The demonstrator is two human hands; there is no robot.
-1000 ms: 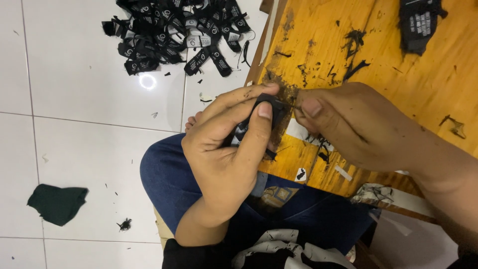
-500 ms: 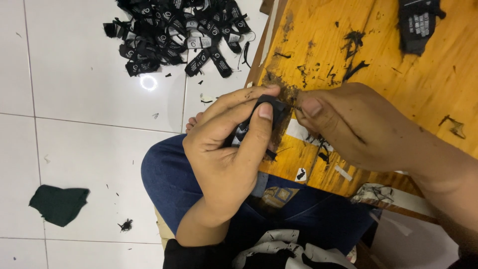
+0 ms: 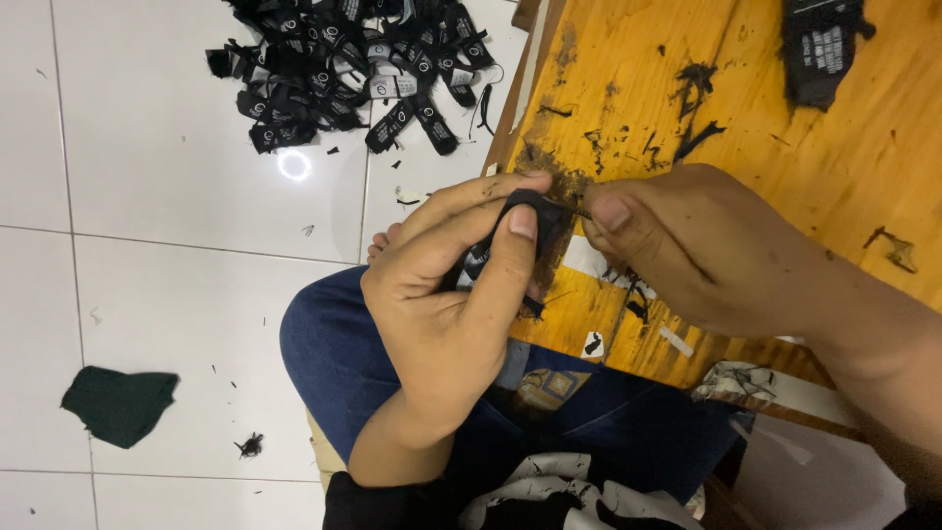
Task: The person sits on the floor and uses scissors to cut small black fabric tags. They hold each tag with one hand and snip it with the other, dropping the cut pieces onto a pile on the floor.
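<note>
Two hands: met over the bench [image 3: 765,128] edge.
Left hand [image 3: 451,294]: held a small black label [image 3: 535,221].
Right hand [image 3: 687,245]: pinched a thin thread.
Floor: black label pile [image 3: 334,69].

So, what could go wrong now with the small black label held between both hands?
The left hand pinches the black label close to the thin dark tool in the right hand; a slip might prick the left thumb. The work sits at the wooden board's edge, so a dropped label could fall to the tiled floor and mix with scraps there.
</note>
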